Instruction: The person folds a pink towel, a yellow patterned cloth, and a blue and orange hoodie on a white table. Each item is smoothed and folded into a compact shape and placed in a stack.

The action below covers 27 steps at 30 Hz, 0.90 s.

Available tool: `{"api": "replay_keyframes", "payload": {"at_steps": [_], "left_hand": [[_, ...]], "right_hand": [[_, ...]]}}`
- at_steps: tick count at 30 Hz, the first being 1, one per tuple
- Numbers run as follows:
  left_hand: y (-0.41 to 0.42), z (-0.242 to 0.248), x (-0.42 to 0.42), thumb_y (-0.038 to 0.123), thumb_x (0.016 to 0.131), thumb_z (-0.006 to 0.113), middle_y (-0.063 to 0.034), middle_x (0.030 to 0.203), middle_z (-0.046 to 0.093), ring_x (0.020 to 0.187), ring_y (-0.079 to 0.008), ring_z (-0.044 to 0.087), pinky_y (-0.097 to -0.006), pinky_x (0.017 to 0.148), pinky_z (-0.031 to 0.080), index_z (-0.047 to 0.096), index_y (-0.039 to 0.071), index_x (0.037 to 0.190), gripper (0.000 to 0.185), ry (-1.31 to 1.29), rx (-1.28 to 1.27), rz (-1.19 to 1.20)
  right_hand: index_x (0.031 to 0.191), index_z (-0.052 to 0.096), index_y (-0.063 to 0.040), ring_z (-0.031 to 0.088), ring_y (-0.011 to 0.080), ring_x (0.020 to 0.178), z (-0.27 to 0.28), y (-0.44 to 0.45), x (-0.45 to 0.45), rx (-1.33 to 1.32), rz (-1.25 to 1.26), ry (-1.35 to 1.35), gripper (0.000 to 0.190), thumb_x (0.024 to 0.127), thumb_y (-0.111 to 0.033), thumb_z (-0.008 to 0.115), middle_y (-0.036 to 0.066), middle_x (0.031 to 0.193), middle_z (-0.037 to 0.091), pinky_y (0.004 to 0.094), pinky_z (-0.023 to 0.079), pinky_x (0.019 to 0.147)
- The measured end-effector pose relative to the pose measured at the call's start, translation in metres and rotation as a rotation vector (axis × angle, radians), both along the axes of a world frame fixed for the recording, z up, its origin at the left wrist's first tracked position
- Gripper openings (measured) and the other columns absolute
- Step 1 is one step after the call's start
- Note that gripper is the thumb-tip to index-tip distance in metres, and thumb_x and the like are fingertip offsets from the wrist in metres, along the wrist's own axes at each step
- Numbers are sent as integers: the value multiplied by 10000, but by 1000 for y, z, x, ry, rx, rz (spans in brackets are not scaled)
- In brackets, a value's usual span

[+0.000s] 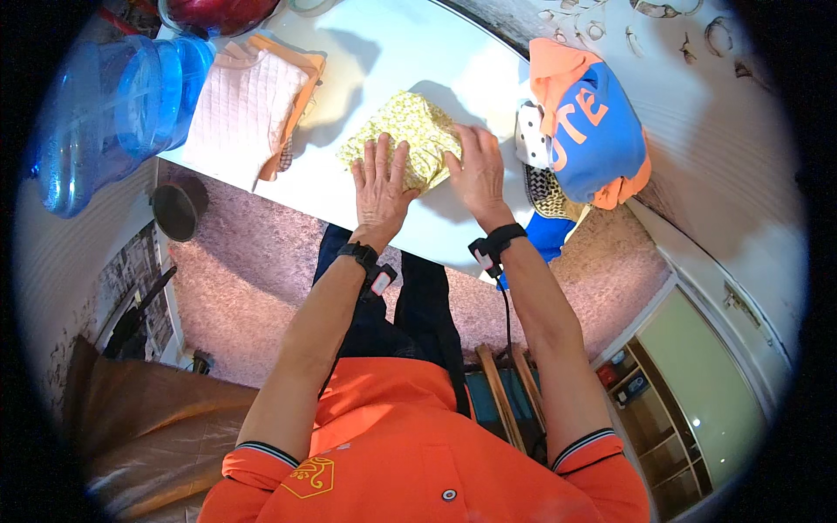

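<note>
A yellow-green patterned cloth (418, 124), folded into a bundle with creases on its right side, lies on the white table (307, 196). My left hand (381, 186) rests flat on its near left part, fingers spread. At the bundle's right edge is my right hand (478, 170), its fingers bent and apart; thumb and fingertips touch or nearly touch the cloth. Left of the bundle lies a stack of folded clothes with a pale pink quilted garment (242, 104) on top and an orange one (288, 137) under it. To the right, a blue and orange garment (598, 124) tops a pile of clothes.
Large clear blue plastic bottles (98, 124) stand at the table's left end, near a dark red round object (219, 13). A dark bin (180, 208) is on the floor at left. The wall is close on the right, with a wooden stool or chair (500, 399) below the table.
</note>
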<state>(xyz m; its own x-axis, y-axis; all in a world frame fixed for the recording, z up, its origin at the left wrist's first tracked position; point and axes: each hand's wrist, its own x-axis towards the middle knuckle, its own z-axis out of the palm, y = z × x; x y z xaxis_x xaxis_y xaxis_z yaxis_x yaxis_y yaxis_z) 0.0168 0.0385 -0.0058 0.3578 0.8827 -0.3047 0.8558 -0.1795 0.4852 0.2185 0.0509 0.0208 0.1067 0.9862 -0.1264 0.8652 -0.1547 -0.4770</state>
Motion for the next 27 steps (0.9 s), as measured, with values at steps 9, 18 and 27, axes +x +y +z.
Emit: {"api": "replay_keyframes", "payload": {"at_steps": [9,18,27], "left_hand": [[7,10,-1,276,774,933,-174,1744,248,1616,-429,201,-660,1259,230,409,195,1630,1007,-50,31,-13],[18,18,6,240,739,945,-197,1685,331,1579,-435,269,-635,1241,272,466,117,1553,952,-10,46,-42],[35,18,10,165,708,949,-245,1503,459,1403,-452,461,-577,1122,433,509,39,1426,851,-46,54,-78]], "right_hand": [[1010,690,35,710,210,808,-44,-26,-16,-160,-702,609,237,851,-122,767,99,965,755,340,571,762],[996,712,-9,667,151,756,-60,-29,11,-359,-946,1127,192,926,-162,619,42,812,680,312,558,743],[1117,759,33,713,131,834,-56,-52,-24,-267,-674,837,398,849,-250,842,105,953,800,316,560,736]]}}
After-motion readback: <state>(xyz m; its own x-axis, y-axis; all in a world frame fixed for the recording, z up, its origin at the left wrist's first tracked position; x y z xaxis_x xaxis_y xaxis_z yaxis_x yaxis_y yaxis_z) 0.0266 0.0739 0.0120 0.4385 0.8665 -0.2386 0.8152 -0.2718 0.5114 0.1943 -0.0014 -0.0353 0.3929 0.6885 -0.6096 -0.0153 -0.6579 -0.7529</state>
